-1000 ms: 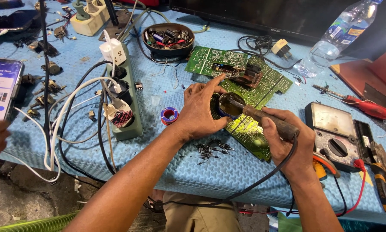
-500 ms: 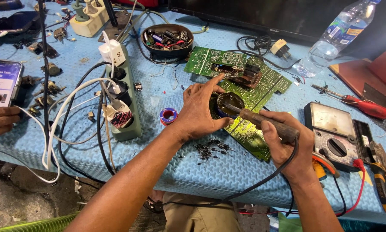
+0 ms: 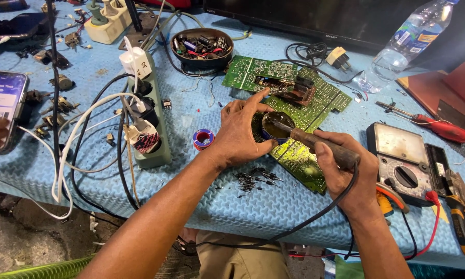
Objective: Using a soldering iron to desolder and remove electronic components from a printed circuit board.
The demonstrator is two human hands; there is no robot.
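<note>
Two hands, left (image 3: 241,129) gripping flux tin (image 3: 277,126), right (image 3: 346,173) clenched round soldering iron (image 3: 323,146)

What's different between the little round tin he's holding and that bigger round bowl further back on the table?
The small tin is shallow and holds a dark, glossy paste, while the dark bowl is wider, deeper and heaped with loose electronic parts. The left hand grips the tin, and the soldering iron in the right hand dips into it; the bowl stands untouched. The tin rests on a green circuit board; the bowl sits on the blue mat. Both are round, open and dark.
</note>
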